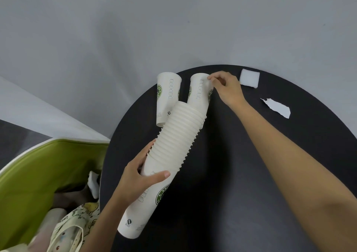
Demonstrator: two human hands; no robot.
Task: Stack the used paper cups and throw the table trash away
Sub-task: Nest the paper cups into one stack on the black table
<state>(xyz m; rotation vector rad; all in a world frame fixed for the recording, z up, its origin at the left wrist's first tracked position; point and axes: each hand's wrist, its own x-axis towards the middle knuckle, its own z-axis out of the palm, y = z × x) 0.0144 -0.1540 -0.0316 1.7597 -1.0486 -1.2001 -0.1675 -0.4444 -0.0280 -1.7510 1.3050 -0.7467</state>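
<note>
My left hand (pixel 138 176) grips a long stack of nested white paper cups (pixel 173 141), tilted over the round black table (pixel 222 174) with its open end pointing away from me. My right hand (pixel 225 86) pinches the rim of an upright white cup with a green logo (pixel 199 93), which stands right at the stack's far end. A second upright cup (pixel 167 97) stands to its left near the table's far edge. A white foam square (pixel 249 78) and a torn scrap of white paper (pixel 278 108) lie on the table to the right.
A green-lined bin or chair (pixel 38 170) sits left of the table, holding a patterned cloth bag (pixel 77 224) and white scraps. Grey floor lies beyond the table's far edge.
</note>
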